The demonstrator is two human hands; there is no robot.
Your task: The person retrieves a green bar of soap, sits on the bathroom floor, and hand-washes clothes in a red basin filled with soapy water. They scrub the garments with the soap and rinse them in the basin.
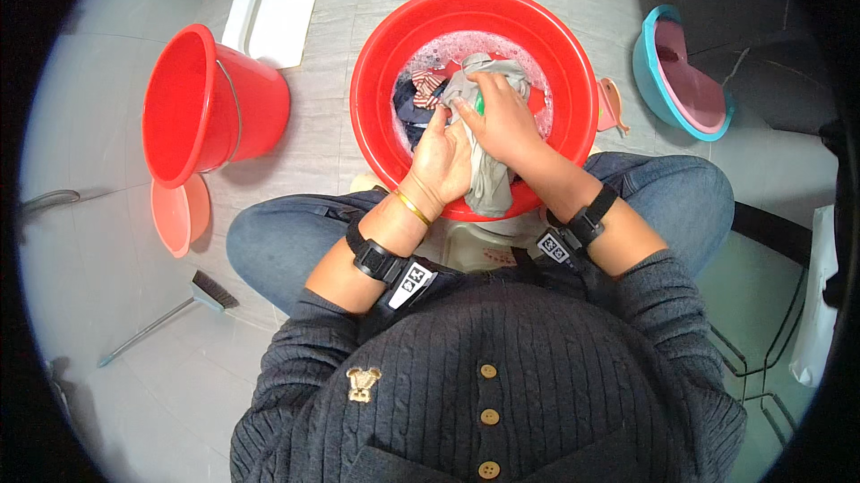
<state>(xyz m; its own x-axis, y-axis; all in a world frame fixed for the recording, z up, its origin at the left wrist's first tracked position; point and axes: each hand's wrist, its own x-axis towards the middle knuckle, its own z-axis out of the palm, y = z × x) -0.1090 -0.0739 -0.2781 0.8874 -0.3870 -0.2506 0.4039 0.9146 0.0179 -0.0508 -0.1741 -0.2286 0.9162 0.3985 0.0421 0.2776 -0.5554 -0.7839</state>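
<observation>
Soapy water with foam fills the bottom of a large red basin (381,30), which stands between my knees. Over it hangs a wet light-grey garment (489,185), draped down across the near rim. My left hand (445,160) grips the garment from its left side, thumb up, with the other fingers partly hidden by cloth. From the right, my right hand (506,120) is closed on the same garment with bent fingers. A small green patch (480,103) shows beside those fingers; I cannot tell whether it is a print or a separate thing. Dark-blue cloth (408,108) and a red-and-white striped piece (427,89) lie in the water.
Left of the basin are a red bucket (269,107) with a wire handle, a pink basin (184,214) and a brush with a long handle (208,293). Behind stands a white squat toilet (244,21). A pink dipper (609,105) and a blue basin (652,71) are at right.
</observation>
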